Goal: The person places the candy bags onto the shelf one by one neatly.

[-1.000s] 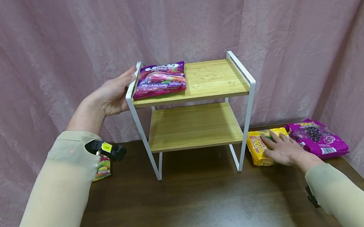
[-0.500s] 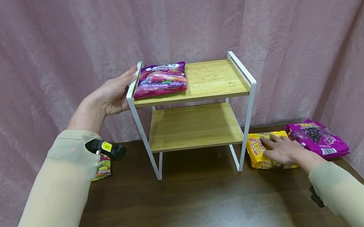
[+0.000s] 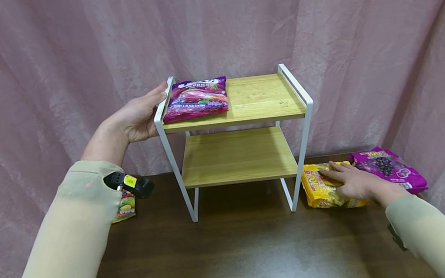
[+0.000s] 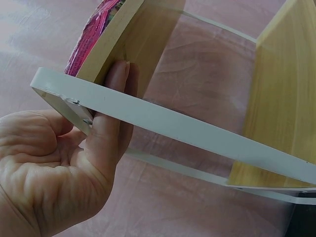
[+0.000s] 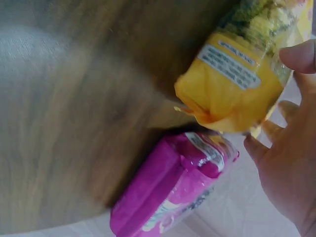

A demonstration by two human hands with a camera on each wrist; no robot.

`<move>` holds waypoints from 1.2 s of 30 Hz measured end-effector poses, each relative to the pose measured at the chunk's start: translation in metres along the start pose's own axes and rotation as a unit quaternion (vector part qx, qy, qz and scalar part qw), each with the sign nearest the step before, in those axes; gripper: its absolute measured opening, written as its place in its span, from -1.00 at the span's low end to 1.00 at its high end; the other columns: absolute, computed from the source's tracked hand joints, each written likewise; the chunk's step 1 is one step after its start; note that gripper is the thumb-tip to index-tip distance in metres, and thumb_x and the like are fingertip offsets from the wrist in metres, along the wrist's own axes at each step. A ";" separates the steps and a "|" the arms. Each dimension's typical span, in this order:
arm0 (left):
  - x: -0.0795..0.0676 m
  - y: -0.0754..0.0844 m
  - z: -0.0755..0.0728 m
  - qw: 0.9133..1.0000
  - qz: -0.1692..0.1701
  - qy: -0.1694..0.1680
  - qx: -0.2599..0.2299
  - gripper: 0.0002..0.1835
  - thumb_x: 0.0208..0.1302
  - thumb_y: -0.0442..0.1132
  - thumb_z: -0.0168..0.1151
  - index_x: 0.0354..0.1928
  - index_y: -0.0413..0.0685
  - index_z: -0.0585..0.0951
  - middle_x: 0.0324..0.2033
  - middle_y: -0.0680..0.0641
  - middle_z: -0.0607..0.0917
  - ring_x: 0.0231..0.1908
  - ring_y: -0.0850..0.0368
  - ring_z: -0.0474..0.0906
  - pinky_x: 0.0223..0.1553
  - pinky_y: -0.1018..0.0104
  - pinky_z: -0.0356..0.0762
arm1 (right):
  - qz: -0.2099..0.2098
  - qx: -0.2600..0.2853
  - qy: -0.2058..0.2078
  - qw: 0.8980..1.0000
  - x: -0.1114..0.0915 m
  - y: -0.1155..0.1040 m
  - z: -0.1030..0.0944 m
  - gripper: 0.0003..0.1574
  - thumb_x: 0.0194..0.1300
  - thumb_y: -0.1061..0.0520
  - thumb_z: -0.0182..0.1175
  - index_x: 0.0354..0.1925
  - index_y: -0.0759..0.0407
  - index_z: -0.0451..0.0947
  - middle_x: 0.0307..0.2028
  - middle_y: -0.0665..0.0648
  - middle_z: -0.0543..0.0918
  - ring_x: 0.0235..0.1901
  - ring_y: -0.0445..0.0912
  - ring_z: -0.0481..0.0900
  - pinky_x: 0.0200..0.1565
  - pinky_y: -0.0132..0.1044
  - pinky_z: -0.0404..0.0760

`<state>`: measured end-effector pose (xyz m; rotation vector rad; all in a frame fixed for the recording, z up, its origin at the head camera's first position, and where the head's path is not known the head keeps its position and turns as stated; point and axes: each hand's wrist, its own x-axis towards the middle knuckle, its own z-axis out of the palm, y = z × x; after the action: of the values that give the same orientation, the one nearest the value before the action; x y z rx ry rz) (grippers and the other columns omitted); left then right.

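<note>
At the upper left of a two-tier wooden shelf [image 3: 261,95] with a white frame, my left hand [image 3: 138,119] grips the top corner. In the left wrist view its fingers [image 4: 106,138] curl under the upper board, around the white rail. A purple candy bag [image 3: 196,100] with berry pictures lies on the left half of that board. Over on the right, my right hand [image 3: 356,182] rests on a yellow candy bag [image 3: 318,189], fingers spread. The right wrist view has its thumb [image 5: 301,57] on the yellow bag's face and the other fingertips along its far edge.
A magenta candy bag [image 3: 389,169] with a grape picture lies just right of the yellow one on the dark wooden table [image 3: 243,254]. Behind my left sleeve, a colourful bag [image 3: 126,206] is partly hidden. Pink curtains [image 3: 202,23] hang behind and at the right.
The yellow bag has turned slightly and slid a little toward me. My right hand has shifted right along it, and my left hand stays at the shelf corner.
</note>
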<state>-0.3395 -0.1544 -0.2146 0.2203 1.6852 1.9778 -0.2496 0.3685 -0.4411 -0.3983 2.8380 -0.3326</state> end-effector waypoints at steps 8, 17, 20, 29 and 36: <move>-0.001 0.002 0.000 1.000 -0.001 -0.002 0.007 -0.37 0.64 0.05 -0.23 0.59 0.76 -0.12 -0.14 -0.18 0.73 -0.35 0.04 0.77 -0.33 0.18 0.78 | 0.029 -0.010 -0.013 0.999 0.000 -0.005 0.003 -0.11 0.40 -0.05 0.08 0.59 0.09 0.14 0.53 0.48 0.03 0.44 0.57 -0.03 0.37 0.54 -0.02; -0.002 0.002 0.001 1.000 0.002 -0.003 0.009 -0.37 0.64 0.05 -0.23 0.59 0.74 -0.14 -0.10 -0.19 0.73 -0.34 0.03 0.77 -0.31 0.18 0.78 | 0.069 -0.030 -0.019 0.997 -0.005 -0.018 0.007 -0.09 0.50 -0.21 -0.01 0.62 0.09 0.04 0.53 0.50 0.00 0.42 0.59 -0.03 0.28 0.62 0.03; -0.002 0.002 0.001 1.000 0.001 0.001 0.012 -0.37 0.64 0.06 -0.22 0.59 0.75 -0.12 -0.09 -0.20 0.72 -0.33 0.03 0.77 -0.32 0.17 0.78 | 0.081 -0.047 -0.018 0.995 -0.006 -0.025 0.008 -0.07 0.51 -0.26 -0.05 0.62 0.14 0.02 0.52 0.53 0.02 0.40 0.60 0.00 0.28 0.61 0.05; -0.004 0.001 0.001 1.000 0.003 -0.005 0.011 -0.36 0.64 0.05 -0.20 0.59 0.73 -0.12 -0.09 -0.20 0.72 -0.33 0.02 0.77 -0.29 0.15 0.78 | 0.069 -0.023 0.006 0.997 -0.009 -0.034 -0.001 -0.07 0.44 -0.20 0.05 0.60 0.15 0.11 0.50 0.55 0.06 0.42 0.61 -0.11 0.31 0.62 -0.12; -0.005 0.001 0.003 1.000 0.001 0.000 0.011 -0.37 0.64 0.06 -0.22 0.59 0.74 -0.11 -0.12 -0.21 0.72 -0.35 0.02 0.77 -0.32 0.16 0.78 | -0.024 -0.032 0.047 0.998 -0.016 -0.022 -0.001 0.02 0.32 -0.30 0.29 0.59 -0.04 0.19 0.58 0.36 0.01 0.50 0.49 -0.17 0.34 0.60 -0.17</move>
<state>-0.3341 -0.1537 -0.2121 0.2315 1.7084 1.9604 -0.2293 0.3530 -0.4313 -0.4756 2.9416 -0.2772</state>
